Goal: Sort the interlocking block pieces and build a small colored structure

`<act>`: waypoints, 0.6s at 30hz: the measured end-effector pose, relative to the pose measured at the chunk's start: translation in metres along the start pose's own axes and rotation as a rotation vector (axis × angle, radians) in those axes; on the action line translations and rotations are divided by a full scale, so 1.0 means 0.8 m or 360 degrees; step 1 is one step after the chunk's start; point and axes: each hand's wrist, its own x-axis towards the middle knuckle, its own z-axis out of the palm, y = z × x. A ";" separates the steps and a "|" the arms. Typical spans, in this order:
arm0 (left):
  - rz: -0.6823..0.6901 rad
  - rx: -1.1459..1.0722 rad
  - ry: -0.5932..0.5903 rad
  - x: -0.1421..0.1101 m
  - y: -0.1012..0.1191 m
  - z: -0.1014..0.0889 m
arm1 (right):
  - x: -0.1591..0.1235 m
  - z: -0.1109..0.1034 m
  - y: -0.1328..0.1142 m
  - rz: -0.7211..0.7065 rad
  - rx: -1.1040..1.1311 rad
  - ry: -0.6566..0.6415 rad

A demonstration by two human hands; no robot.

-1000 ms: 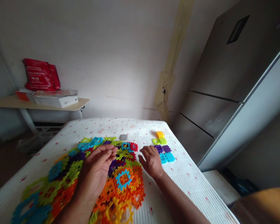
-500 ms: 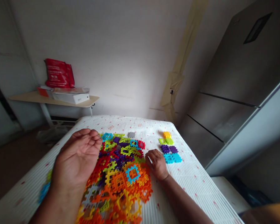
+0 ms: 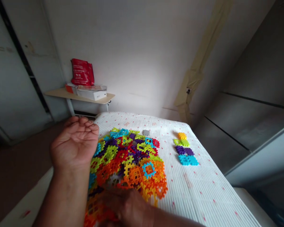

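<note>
Open cloth (image 3: pixel 167 146) separates the pile (image 3: pixel 138 155) from edge-side tiles (image 3: pixel 188 151).

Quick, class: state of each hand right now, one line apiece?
Left hand: open, fingers loosely curled, nothing visible in it.
Right hand: blurred, at the pile of plastic pieces; whether it holds one cannot be told.

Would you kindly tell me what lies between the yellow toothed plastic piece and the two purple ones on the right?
In the head view, two lime-green toothed plastic pieces lie between the yellow piece and the purple pieces.
</note>
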 end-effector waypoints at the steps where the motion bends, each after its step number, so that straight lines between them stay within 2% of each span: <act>1: -0.0006 -0.0012 -0.0008 -0.001 0.000 0.001 | 0.005 0.006 -0.004 0.0115 0.0122 -0.0028; 3: -0.0007 -0.0030 -0.0039 -0.004 0.000 0.003 | 0.015 0.012 -0.011 0.0375 0.0370 -0.0125; 5: -0.0015 -0.0037 -0.0080 -0.005 -0.001 0.003 | 0.025 0.012 -0.015 0.0526 0.0574 -0.0259; 9: -0.0027 -0.0021 -0.0137 -0.005 -0.001 0.003 | 0.036 0.014 -0.016 0.0567 0.0829 -0.0388; 15: -0.0040 -0.0027 -0.0121 -0.009 0.004 0.004 | 0.026 0.029 -0.001 0.0798 0.0762 -0.0180; 18: -0.0004 0.0008 -0.0163 -0.011 0.006 0.007 | 0.015 0.017 0.013 0.0823 0.0772 -0.0045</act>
